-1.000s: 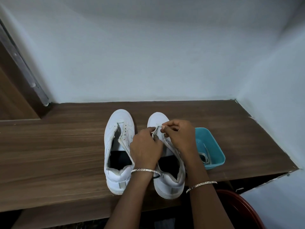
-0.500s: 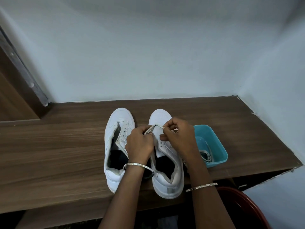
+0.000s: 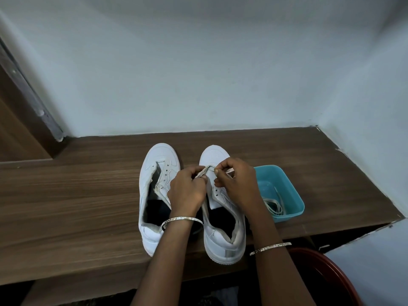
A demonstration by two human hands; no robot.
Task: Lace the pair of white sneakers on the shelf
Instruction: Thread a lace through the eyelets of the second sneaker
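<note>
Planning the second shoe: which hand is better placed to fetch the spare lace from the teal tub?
Probably the right hand: it sits just beside the teal tub holding the spare lace, while the left hand is farther off, across the right sneaker. Both pinch the threaded lace.

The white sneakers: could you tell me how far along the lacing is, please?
Done: nothing fully laced. In hand: the left hand and right hand pinch a lace at the front eyelets of the right sneaker. Left: its remaining eyelets and the whole left sneaker, bare; a second lace waits in the teal tub.
</note>
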